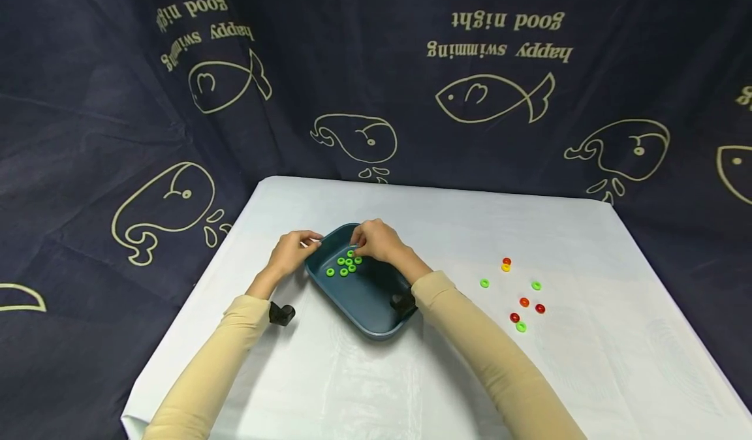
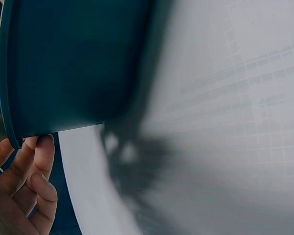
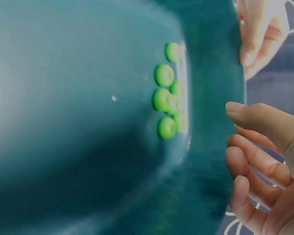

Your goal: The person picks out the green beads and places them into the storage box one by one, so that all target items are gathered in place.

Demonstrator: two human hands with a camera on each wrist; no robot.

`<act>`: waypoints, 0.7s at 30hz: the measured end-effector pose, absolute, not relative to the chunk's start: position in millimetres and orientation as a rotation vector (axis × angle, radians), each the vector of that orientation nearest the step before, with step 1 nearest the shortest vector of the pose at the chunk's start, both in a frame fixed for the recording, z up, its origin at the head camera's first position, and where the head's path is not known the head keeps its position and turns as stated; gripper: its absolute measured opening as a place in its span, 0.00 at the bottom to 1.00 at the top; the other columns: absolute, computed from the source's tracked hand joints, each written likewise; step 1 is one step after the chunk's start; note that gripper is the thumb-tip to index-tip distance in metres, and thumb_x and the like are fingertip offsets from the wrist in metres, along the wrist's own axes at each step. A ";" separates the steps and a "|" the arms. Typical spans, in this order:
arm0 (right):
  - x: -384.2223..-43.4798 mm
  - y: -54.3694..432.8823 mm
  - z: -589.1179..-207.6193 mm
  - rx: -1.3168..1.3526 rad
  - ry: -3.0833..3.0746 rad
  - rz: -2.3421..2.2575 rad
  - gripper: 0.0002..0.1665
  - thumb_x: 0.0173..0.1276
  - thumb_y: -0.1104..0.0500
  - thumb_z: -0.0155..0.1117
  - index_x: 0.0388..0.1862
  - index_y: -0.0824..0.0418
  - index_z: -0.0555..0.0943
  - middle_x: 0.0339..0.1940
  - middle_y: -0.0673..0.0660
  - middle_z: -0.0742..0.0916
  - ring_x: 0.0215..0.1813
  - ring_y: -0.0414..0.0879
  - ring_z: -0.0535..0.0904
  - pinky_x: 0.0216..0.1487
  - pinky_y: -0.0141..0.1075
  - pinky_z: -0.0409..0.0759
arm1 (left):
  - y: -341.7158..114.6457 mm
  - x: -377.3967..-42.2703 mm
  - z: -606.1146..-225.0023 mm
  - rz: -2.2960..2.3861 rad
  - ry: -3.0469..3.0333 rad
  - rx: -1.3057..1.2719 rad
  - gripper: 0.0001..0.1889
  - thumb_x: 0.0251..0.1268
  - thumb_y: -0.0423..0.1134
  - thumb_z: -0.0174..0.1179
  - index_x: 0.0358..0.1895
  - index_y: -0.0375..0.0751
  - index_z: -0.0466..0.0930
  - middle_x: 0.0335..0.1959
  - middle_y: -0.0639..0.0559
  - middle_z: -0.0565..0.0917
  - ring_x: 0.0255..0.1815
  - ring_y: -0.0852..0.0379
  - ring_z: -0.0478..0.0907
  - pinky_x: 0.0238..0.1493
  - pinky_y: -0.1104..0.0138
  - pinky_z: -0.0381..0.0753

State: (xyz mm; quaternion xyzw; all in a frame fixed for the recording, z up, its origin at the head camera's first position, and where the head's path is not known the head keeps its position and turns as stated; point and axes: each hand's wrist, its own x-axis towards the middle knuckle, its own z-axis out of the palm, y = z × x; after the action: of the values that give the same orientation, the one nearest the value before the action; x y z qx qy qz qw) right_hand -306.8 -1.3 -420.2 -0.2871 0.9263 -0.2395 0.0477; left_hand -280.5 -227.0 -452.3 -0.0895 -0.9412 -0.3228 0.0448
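Note:
A dark teal rectangular tray (image 1: 376,329) lies at a slant on the white table. Several bright green rings (image 1: 343,272) are gathered at its far end; in the right wrist view the same rings (image 3: 164,76) sit by the end wall. At the tray's far left corner my left hand (image 1: 289,252) pinches the rim, its fingers (image 2: 43,152) against the outside. My right hand (image 1: 380,241) is over the far end, close to the rings. In the right wrist view its thumb and loosely bent fingers (image 3: 242,166) overlap the rim, with no ring between them.
To the right of the tray, loose rings are scattered on the white table (image 1: 587,375): green (image 1: 521,327), red (image 1: 540,309), orange (image 1: 524,302) and yellow (image 1: 506,267). A dark blue cloth (image 1: 352,55) with fish and whale drawings hangs behind the table.

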 end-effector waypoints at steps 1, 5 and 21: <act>-307.1 1.0 -418.1 -0.871 2.827 -0.744 0.13 0.54 0.58 0.73 0.39 0.59 0.86 0.33 0.53 0.88 0.37 0.44 0.83 0.40 0.36 0.79 | -226.7 -280.2 -451.9 -0.985 -2.876 -0.274 0.13 0.65 0.42 0.58 0.50 0.43 0.83 0.39 0.43 0.86 0.32 0.52 0.82 0.28 0.66 0.73; -309.4 12.1 -410.7 -0.851 2.838 -0.777 0.15 0.53 0.57 0.74 0.41 0.60 0.86 0.35 0.54 0.88 0.39 0.45 0.83 0.43 0.38 0.79 | -225.8 -279.5 -451.1 -0.989 -2.881 -0.275 0.13 0.66 0.42 0.58 0.50 0.42 0.82 0.39 0.42 0.86 0.32 0.52 0.81 0.27 0.67 0.72; -322.9 82.1 -394.6 -0.707 2.950 -0.831 0.14 0.54 0.55 0.73 0.39 0.59 0.86 0.31 0.54 0.88 0.41 0.51 0.81 0.43 0.43 0.78 | -225.8 -278.3 -450.8 -0.989 -2.878 -0.286 0.14 0.66 0.42 0.57 0.50 0.42 0.82 0.39 0.42 0.86 0.33 0.51 0.81 0.29 0.66 0.74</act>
State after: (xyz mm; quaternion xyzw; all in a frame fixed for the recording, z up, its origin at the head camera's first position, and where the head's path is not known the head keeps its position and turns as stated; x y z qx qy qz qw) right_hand -322.9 82.1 -394.6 -0.2247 0.9379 -0.2643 -0.0019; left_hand -278.3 -225.8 -450.8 -0.0935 -0.9407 -0.3233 0.0426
